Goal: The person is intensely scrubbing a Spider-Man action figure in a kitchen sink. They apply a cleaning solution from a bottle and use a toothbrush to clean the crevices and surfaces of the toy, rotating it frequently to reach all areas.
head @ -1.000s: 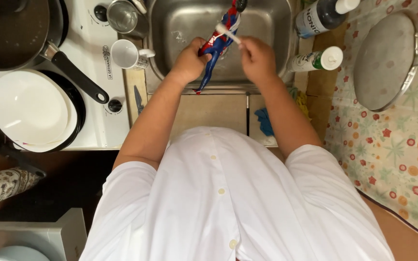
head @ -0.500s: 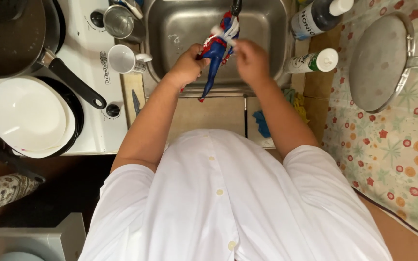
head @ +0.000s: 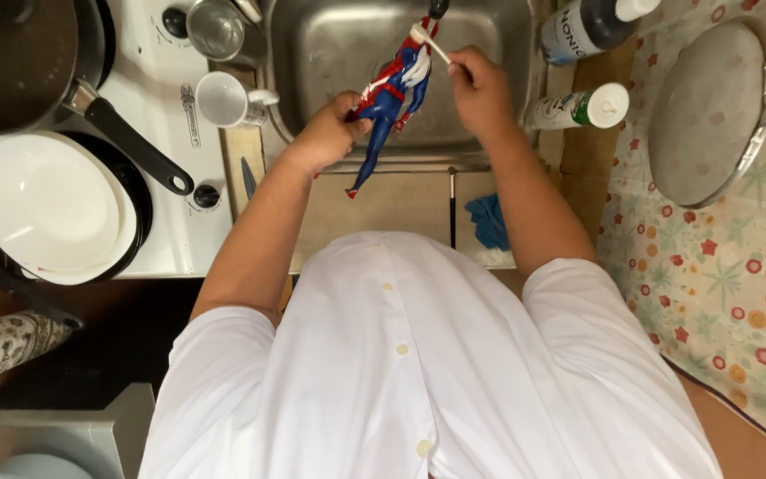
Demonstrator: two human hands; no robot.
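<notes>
The figure [head: 389, 98] (red and blue, tilted) hangs over the sink [head: 330, 44], gripped at its middle by the left hand [head: 330, 133]. The right hand [head: 480, 89] pinches a toothbrush [head: 430, 44] against its upper end. A mug [head: 223, 98] stands left of the sink.

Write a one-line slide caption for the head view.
Left hand holds a toy figure over the sink; right hand brushes it.

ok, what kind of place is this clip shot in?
Most likely a home kitchen. A steel sink sits beside a white stove with a dark frying pan, with stacked white plates and a white mug close by.
</notes>
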